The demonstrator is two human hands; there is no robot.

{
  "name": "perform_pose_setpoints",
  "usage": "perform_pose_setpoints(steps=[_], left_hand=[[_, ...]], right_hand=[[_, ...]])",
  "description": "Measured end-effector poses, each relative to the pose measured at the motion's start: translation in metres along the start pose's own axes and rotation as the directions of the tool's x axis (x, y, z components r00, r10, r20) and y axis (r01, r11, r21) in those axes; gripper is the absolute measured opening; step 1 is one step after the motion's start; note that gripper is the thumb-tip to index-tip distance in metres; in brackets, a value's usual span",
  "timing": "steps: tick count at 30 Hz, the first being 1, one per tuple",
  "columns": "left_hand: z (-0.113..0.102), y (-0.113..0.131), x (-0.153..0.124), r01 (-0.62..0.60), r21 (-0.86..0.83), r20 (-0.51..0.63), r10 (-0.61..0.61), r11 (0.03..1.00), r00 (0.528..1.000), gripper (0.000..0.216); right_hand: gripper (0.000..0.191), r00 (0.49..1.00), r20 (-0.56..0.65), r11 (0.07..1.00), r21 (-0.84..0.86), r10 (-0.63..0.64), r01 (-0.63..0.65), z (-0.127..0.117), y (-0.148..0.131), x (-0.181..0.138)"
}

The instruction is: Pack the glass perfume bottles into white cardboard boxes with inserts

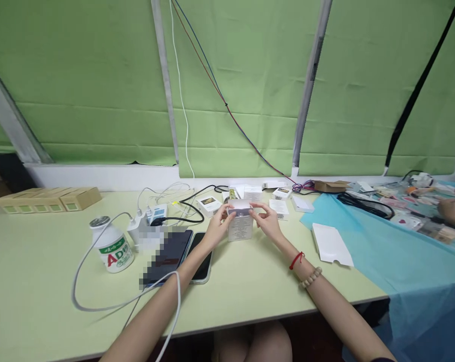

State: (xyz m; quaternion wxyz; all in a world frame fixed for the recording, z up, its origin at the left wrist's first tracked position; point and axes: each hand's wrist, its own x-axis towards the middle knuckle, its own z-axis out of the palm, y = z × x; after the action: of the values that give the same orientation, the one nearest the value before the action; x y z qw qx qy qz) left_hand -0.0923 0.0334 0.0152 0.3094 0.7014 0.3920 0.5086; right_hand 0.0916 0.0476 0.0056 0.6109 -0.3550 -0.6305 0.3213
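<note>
- The box is sitting on the table, between the left hand and the right hand, both touching it.
- Two phones are lying side by side left of the box.
- A bottle is standing further left, before a charger.
- A row of cartons is lying at the far left rear.
- Small packs are lying behind the box.
- A flat sleeve is lying right of the box, across the edge of a cloth.
</note>
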Motion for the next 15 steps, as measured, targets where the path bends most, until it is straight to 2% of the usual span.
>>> perform_pose_setpoints(steps=[4, 9, 15], left_hand=[[0.0004, -0.0033, 0.0023, -0.012, 0.010, 0.002, 0.012, 1.000, 1.000, 0.057], [0.0035, -0.0055, 0.0019, -0.009, -0.047, -0.009, 0.009, 0.999, 1.000, 0.057], [0.0042, -0.0016, 0.0007, -0.006, -0.036, 0.018, 0.007, 0.999, 1.000, 0.053]], right_hand=[[0.049, 0.999, 0.003, 0.998, 0.034, 0.051, -0.051, 0.0007, 0.0037, 0.0021], [0.052, 0.996, 0.015, 0.995, 0.042, 0.090, -0.090, -0.0023, 0.0014, 0.0040], [0.052, 0.997, -0.013, 0.997, 0.002, 0.076, -0.076, -0.0083, -0.0030, 0.0055]])
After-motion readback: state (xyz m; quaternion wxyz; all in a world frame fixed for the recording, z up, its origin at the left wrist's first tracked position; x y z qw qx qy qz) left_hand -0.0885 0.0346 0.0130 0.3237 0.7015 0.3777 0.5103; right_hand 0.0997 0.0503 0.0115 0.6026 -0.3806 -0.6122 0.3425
